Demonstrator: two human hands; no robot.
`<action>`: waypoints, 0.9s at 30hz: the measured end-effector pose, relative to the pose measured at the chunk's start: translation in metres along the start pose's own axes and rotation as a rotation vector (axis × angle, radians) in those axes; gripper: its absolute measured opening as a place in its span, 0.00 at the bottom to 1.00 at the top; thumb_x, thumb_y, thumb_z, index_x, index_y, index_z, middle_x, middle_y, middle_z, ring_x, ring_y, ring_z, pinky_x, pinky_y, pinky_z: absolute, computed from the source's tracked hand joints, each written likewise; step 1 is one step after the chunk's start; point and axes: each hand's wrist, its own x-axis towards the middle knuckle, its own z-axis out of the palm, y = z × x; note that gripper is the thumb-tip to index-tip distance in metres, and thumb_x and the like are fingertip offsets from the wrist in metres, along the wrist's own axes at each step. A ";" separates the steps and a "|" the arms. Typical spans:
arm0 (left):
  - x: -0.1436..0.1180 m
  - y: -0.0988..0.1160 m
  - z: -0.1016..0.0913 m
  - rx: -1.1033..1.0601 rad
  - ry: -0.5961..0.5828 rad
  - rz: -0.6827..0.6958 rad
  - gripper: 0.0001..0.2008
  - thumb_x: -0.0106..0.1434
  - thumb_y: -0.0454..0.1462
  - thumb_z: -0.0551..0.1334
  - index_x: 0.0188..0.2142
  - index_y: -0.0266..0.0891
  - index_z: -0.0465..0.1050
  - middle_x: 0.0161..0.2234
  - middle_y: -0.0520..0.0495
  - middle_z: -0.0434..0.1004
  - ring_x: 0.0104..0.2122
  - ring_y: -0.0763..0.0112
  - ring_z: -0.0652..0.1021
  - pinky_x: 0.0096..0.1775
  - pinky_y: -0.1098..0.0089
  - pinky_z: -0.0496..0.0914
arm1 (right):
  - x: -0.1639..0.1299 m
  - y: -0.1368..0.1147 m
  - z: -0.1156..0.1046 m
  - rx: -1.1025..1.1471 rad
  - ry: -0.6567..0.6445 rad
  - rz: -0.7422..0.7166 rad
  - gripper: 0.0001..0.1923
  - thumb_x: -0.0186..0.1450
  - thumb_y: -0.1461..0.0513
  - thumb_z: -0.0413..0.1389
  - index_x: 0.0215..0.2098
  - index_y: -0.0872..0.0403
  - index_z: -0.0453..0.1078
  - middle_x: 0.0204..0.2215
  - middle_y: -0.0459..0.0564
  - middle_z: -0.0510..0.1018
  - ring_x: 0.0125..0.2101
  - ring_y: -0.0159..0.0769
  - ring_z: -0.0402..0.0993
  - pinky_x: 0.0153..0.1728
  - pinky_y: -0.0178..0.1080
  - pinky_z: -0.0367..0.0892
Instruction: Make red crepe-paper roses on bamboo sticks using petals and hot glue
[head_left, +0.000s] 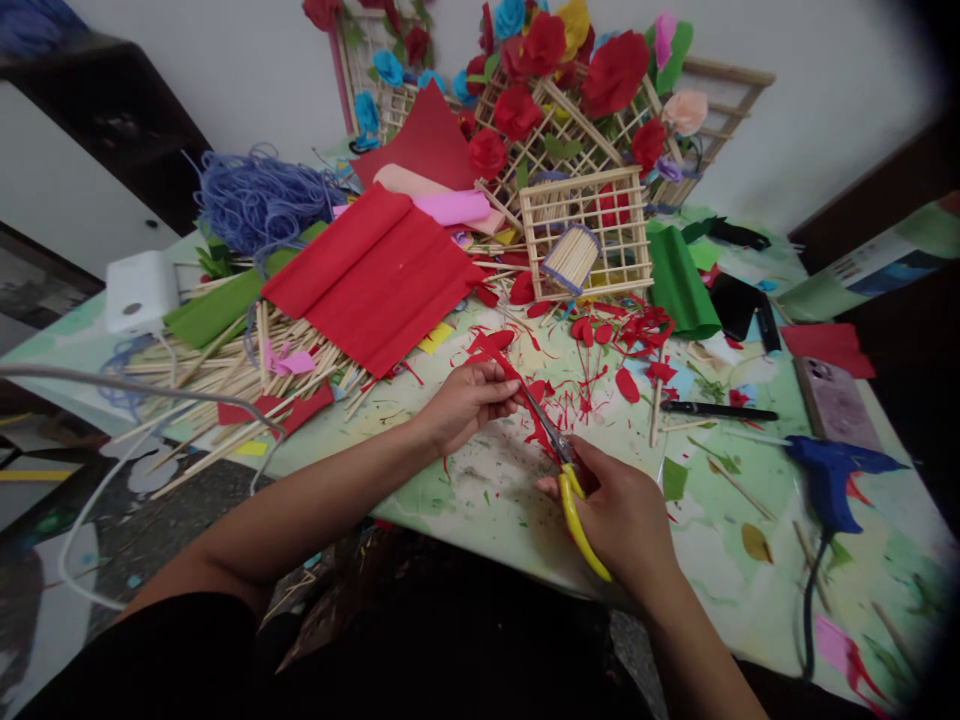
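At the cluttered counter [480,490], I hold a strip of red paper [504,362] pinched in the fingers of my left hand [465,400], while my right hand [619,515] is clenched through the yellow handles of the scissors [566,470], blades meeting the paper just beyond my left fingertips. Red cuttings [622,335] lie scattered ahead of the fingers; a blue glue gun [832,480] rests well to the right of them.
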 end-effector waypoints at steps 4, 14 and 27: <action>0.000 0.000 0.000 -0.003 -0.008 -0.005 0.11 0.46 0.33 0.71 0.25 0.32 0.69 0.21 0.51 0.74 0.21 0.79 0.73 0.28 0.76 0.67 | 0.000 0.001 0.002 0.013 0.019 -0.009 0.22 0.57 0.53 0.55 0.48 0.51 0.71 0.20 0.44 0.73 0.21 0.34 0.67 0.23 0.33 0.54; -0.001 0.001 0.000 0.011 -0.029 -0.004 0.08 0.50 0.33 0.68 0.26 0.32 0.70 0.21 0.50 0.74 0.21 0.79 0.73 0.28 0.76 0.66 | -0.002 0.005 0.007 -0.026 0.043 -0.021 0.22 0.59 0.52 0.53 0.48 0.51 0.72 0.20 0.46 0.75 0.21 0.36 0.69 0.23 0.34 0.55; 0.000 -0.002 0.001 0.064 -0.031 0.068 0.12 0.49 0.36 0.70 0.27 0.34 0.68 0.22 0.53 0.73 0.22 0.80 0.74 0.30 0.76 0.66 | 0.000 0.001 0.002 0.013 0.032 0.010 0.24 0.57 0.52 0.55 0.49 0.52 0.71 0.21 0.46 0.75 0.22 0.35 0.68 0.23 0.34 0.55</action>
